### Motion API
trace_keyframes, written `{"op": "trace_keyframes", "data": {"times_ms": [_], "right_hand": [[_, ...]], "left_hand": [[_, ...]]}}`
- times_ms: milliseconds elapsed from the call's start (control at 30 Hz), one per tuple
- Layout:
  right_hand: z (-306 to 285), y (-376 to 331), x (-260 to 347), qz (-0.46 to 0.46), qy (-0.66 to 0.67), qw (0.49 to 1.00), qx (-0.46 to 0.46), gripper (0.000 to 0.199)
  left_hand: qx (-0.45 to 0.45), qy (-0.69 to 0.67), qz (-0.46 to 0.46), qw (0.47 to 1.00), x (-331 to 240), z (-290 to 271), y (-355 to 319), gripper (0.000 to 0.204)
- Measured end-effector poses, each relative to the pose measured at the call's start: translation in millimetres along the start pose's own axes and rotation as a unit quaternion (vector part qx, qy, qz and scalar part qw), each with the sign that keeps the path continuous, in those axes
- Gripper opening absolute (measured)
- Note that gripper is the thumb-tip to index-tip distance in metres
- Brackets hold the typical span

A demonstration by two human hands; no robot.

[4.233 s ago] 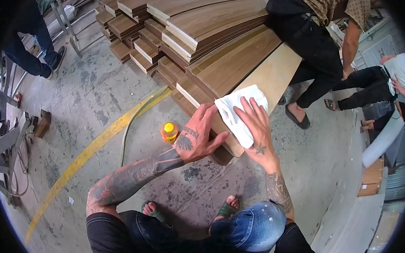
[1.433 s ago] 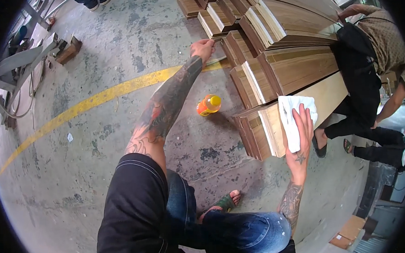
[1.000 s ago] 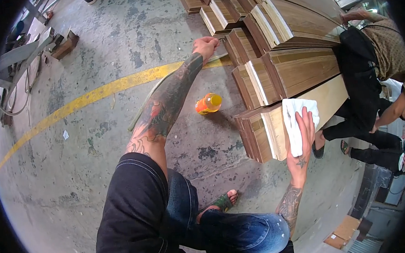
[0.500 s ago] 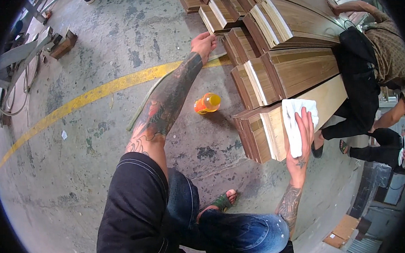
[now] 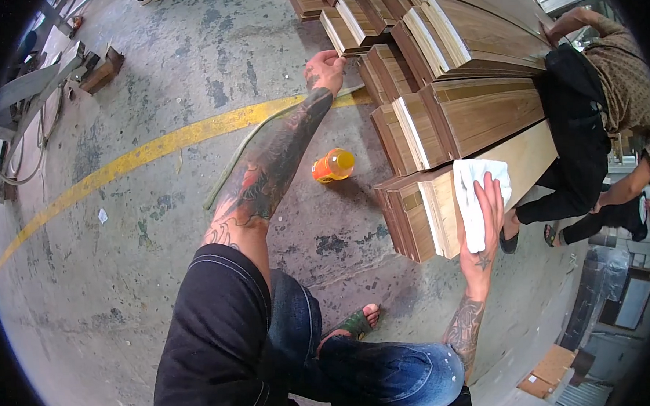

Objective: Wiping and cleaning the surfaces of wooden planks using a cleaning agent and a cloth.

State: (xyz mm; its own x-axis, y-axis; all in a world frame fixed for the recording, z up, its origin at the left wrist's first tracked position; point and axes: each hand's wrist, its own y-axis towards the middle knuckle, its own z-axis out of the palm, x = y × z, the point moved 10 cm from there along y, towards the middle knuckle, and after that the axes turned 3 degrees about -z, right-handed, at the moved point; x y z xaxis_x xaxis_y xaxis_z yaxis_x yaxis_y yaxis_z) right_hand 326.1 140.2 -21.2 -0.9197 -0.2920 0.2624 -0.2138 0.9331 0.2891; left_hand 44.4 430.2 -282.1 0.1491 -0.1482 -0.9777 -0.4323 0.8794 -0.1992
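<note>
My right hand [image 5: 491, 209] presses a folded white cloth [image 5: 472, 217] against the pale top board [image 5: 517, 160] at the near end of a stack of wooden panels [image 5: 491, 110]. Its fingers lie over the cloth, the thumb side down along the board's edge. My left hand [image 5: 324, 72] is stretched out to the far end of the stack, its fingers curled together close to the end of a brown panel [image 5: 339, 32]. What those fingertips hold, if anything, is hidden. Between my left forearm and the stack, an orange bottle [image 5: 332, 166] stands on the floor.
A yellow line [image 5: 153, 149] crosses the concrete floor, and a pale hose [image 5: 238, 152] lies by it. At the right a co-worker in black trousers [image 5: 576, 109] leans on the stack, with another person behind. Metal frames [image 5: 36, 93] stand far left; cardboard [image 5: 553, 367] lies lower right.
My left hand has turned and drawn slightly back, with its knuckles now more on top. The right hand and cloth stay put. At the right edge, the second person has shifted.
</note>
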Motion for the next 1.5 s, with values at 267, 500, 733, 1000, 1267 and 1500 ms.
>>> {"op": "trace_keyframes", "data": {"times_ms": [267,500,733,1000,1267,1500], "right_hand": [[-3,-1,0,-0.003,0.012,1.0,-0.005,0.054],[0,-1,0,0.005,-0.003,1.0,-0.002,0.053],[-2,-1,-1,0.006,-0.004,1.0,0.002,0.055],[2,-1,-1,0.001,0.0,1.0,0.004,0.056],[-2,-3,-2,0.0,-0.004,1.0,0.002,0.059],[0,0,0,-0.001,-0.004,1.0,0.003,0.059]], "left_hand": [[0.011,0.074,0.067,0.995,-21,0,-8,0.051],[-0.025,0.147,0.124,0.981,-32,1,-15,0.045],[-0.05,0.144,0.161,0.975,-48,2,-26,0.033],[-0.084,0.186,0.184,0.962,-51,0,-27,0.031],[-0.051,0.228,0.189,0.954,-53,2,-33,0.025],[-0.039,0.214,0.176,0.96,-50,-3,-28,0.027]]}}
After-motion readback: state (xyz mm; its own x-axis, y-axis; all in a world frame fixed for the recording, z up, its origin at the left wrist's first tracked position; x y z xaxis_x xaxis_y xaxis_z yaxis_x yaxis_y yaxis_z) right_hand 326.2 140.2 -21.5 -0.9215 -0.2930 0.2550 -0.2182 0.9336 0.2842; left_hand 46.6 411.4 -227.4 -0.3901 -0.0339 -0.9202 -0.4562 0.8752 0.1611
